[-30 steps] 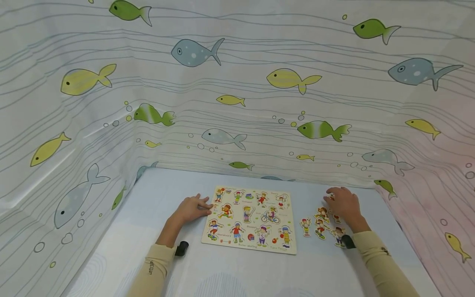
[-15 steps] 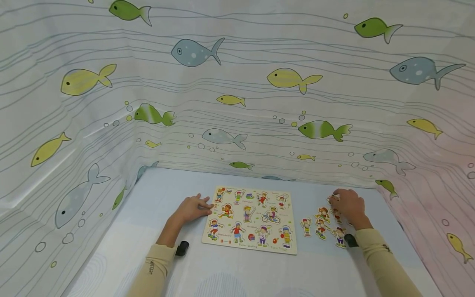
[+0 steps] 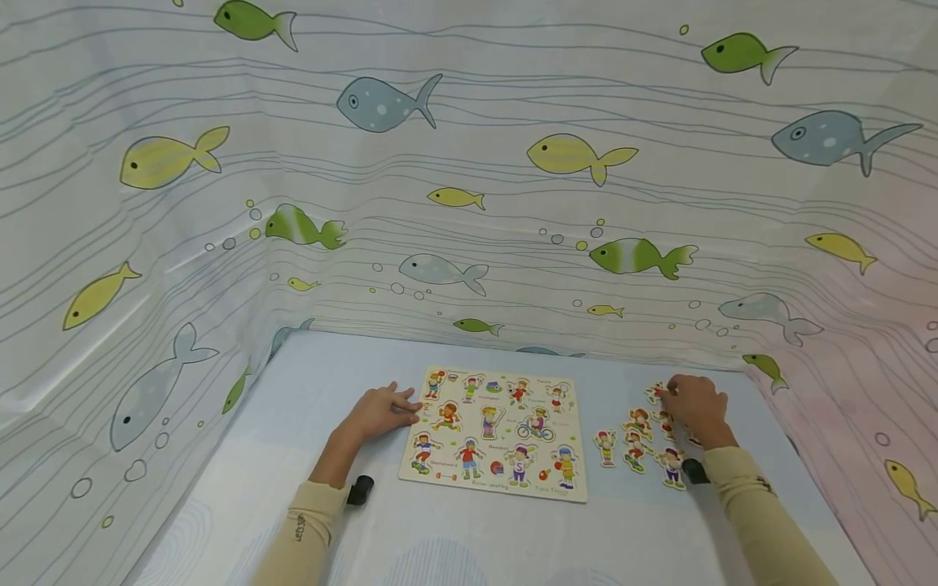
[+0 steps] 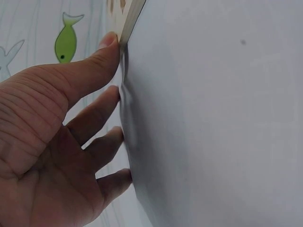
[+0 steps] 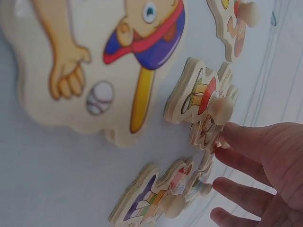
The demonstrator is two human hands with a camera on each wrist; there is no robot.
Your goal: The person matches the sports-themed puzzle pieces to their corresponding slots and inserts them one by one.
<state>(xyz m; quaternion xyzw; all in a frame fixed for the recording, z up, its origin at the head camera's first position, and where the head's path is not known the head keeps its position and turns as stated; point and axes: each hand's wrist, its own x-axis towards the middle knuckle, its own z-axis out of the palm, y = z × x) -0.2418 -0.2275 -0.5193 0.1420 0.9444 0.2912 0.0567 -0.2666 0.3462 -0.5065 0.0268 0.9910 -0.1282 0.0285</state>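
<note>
A cream puzzle board (image 3: 469, 419) with sports figures printed on it lies on the table. My left hand (image 3: 381, 412) rests at its left edge, fingers spread. In the left wrist view the thumb touches the board's edge (image 4: 132, 19) while the other fingertips meet the tabletop. My right hand (image 3: 699, 407) is over the loose knobbed puzzle pieces right of the board. Its thumb and index finger pinch at the small knob of one piece (image 5: 207, 133), partly hidden behind a tennis piece (image 5: 194, 94). The remaining fingers are spread.
A baseball piece (image 5: 99, 71) looms large in the right wrist view. Other loose pieces include one near the board (image 3: 604, 448) and one at the front (image 3: 672, 470). Fish-patterned cloth walls (image 3: 506, 236) surround the table (image 3: 352, 350) at the back and sides.
My right hand has shifted a little to the right, uncovering more of the pieces at the back of the group. The left hand and the board have stayed put.
</note>
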